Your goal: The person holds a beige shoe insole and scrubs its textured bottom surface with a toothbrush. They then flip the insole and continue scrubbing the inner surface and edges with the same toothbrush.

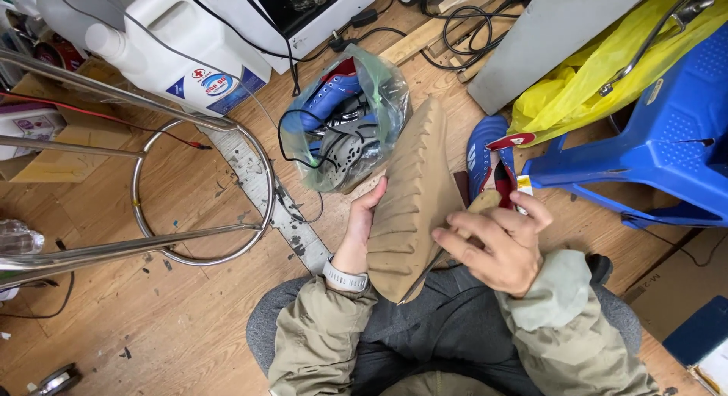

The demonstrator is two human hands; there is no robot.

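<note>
I hold a tan shoe (pixel 413 191) sole up over my lap; its ridged beige sole faces me. My left hand (pixel 362 222) grips the shoe's left edge, and a watch sits on that wrist. My right hand (pixel 497 244) rests on the shoe's right side near the heel, fingers curled over the sole's edge. The shoe's upper is hidden beneath the sole.
A clear plastic bag (pixel 345 131) with blue and grey shoes lies on the wooden floor ahead. A blue shoe (pixel 489 157) lies to the right, next to a blue plastic stool (pixel 660 146) and yellow bag (pixel 591 78). A metal stool frame (pixel 152 191) and white jug (pixel 174 43) stand left.
</note>
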